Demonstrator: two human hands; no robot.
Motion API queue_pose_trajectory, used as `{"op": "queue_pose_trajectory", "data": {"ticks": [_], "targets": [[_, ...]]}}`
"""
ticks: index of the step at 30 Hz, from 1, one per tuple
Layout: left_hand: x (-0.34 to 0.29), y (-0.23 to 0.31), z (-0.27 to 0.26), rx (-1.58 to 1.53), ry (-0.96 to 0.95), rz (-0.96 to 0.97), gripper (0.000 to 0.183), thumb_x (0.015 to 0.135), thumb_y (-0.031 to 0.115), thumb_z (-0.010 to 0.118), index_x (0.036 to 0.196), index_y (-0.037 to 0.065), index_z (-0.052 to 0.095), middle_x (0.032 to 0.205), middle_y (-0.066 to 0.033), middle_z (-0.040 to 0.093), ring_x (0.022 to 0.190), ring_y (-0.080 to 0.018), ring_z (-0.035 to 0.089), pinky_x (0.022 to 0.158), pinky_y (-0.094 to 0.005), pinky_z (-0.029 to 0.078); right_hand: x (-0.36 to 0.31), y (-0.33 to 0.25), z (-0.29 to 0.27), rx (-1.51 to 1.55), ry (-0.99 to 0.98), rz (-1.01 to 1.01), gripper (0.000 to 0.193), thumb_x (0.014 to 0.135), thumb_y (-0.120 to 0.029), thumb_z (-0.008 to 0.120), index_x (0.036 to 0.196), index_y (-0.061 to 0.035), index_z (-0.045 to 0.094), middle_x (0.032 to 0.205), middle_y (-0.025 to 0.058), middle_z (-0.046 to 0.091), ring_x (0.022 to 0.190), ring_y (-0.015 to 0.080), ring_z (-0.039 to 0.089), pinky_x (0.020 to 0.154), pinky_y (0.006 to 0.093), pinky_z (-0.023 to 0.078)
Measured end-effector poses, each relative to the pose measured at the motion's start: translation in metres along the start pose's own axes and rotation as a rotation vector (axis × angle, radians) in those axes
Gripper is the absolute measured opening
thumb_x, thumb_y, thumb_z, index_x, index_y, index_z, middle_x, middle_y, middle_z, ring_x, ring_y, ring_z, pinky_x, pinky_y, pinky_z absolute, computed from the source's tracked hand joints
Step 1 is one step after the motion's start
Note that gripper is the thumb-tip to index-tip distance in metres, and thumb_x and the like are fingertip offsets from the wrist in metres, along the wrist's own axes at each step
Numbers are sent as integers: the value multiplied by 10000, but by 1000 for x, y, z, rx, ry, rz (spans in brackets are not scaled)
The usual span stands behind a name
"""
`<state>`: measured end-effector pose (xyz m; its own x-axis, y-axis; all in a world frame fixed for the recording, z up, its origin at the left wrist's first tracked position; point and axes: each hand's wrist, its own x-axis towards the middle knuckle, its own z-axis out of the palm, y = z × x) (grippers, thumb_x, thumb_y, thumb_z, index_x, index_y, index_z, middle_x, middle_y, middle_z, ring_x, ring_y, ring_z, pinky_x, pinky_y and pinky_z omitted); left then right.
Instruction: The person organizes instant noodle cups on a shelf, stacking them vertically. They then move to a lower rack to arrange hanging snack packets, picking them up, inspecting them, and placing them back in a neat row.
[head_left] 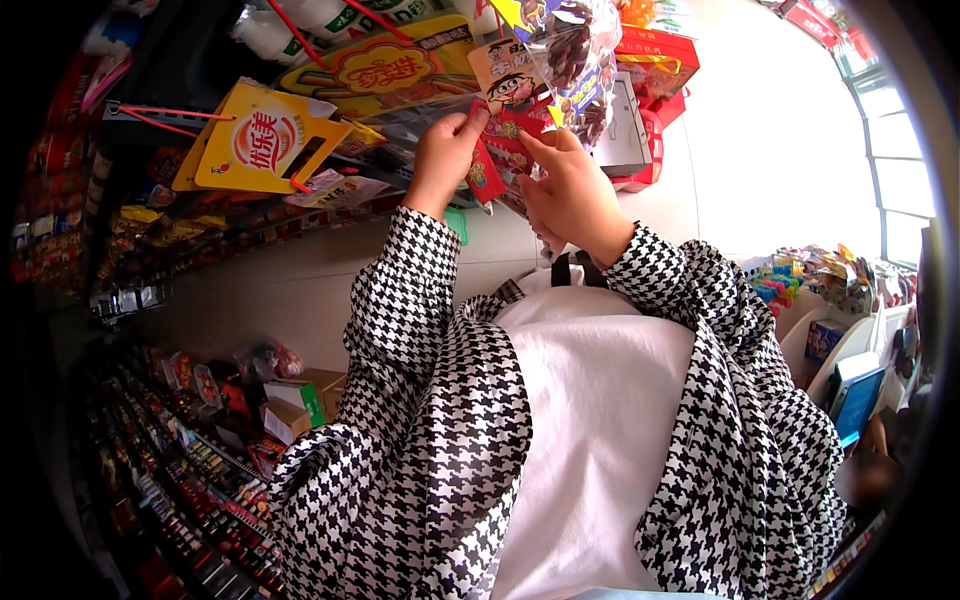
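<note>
Both hands, left hand [443, 155] and right hand [570, 195], pinch red snack packet [503, 140].

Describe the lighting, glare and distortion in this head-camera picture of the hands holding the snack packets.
Head view: daylight from the windows washes the pale floor white; the clear plastic snack bag glints; shelves at left bend and darken toward the black fisheye rim; both hands, left and right, stay sharp.

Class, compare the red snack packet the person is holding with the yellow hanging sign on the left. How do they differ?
The red snack packet is small and pinched between the left hand and the right hand; the yellow hanging sign is larger and untouched. The packet is red, the sign yellow with a red-and-white emblem. Both carry printed graphics.
</note>
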<state>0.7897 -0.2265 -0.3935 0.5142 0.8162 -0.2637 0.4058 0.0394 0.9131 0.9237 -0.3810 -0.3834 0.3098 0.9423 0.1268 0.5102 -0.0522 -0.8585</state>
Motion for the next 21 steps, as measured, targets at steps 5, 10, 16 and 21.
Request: {"op": "queue_pose_trajectory", "data": {"ticks": [5,10,16,21], "targets": [[2,-2,-1,156,25,18,366,968,389,651,878,35,684,681,69,549,583,-22,424,528,-214,330,-1,-3,-1,-142,-36,-35,468,835,-153,665,1282,-30,600,1154,167,580,887,338,651,777,416,547],[-2,-12,-2,18,-19,89,274,971,270,652,1037,6,686,801,7,648,693,-60,536,649,-244,437,-4,0,0,-268,-19,-127,455,848,-110,639,1299,-64,598,1193,150,558,867,311,655,751,415,545],[-2,-13,-3,-7,-87,118,248,956,207,669,1088,-4,668,906,-19,683,800,-83,602,735,-261,485,-4,0,-3,-408,-22,-292,515,829,-93,639,1324,10,544,1201,165,530,995,326,609,819,412,536],[-1,-12,0,-75,-51,109,250,955,212,668,1074,-8,671,895,-21,678,800,-83,604,734,-263,486,-6,-4,-7,-409,-3,-359,547,812,-82,644,1333,35,524,1198,180,521,1003,332,601,829,411,536]]}}
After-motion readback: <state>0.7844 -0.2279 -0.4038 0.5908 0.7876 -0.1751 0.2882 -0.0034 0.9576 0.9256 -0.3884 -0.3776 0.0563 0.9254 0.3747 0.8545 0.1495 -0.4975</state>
